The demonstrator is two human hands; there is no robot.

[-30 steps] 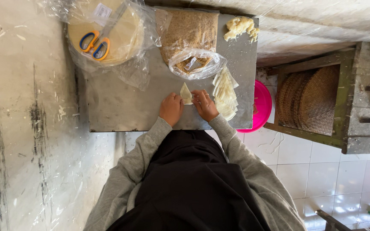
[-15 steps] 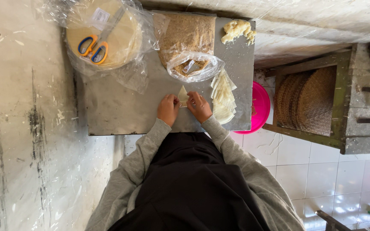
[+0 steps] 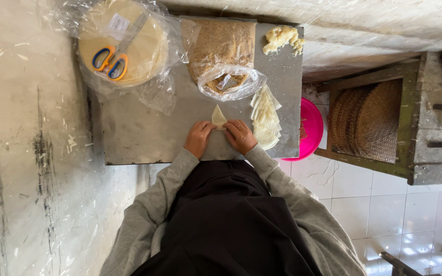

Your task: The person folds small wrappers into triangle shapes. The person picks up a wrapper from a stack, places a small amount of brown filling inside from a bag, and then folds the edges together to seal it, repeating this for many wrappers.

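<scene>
Pinching a small pale wrap [image 3: 218, 117] from both sides: left hand [image 3: 199, 139] on its left bottom corner, right hand [image 3: 240, 136] on its right bottom corner. Fingers curled in on both hands, tips pressed on the wrap, nothing else held. Hard to tell how tight the pinch is.

Folded into a pointy triangle, tip away from the body. Lying flat on the grey surface [image 3: 134, 138], near the front edge, just ahead of the two hands.

Looks like the folding step, with the shape half made. For a next move, judging from this: a soft, steady hold, so as not to tear the thin wrap or let the fold slip open.

Just to the right of the right hand, a pile of pale strips [image 3: 265, 117], fanned out. Just past the tip of the wrap, an open bag [image 3: 223, 51] of brown crumbs. To the left of that, a stack of round sheets [image 3: 139, 46] in clear plastic, with blue and orange scissors [image 3: 109, 61] on top. In the far right corner, a yellow lump [image 3: 282, 38].

Beside the surface on the right, lower down, a pink bowl [image 3: 310, 128]. Next to it, woven trays [image 3: 369, 120] standing in a wooden frame. White tiles [image 3: 384, 204] on the floor below.
</scene>
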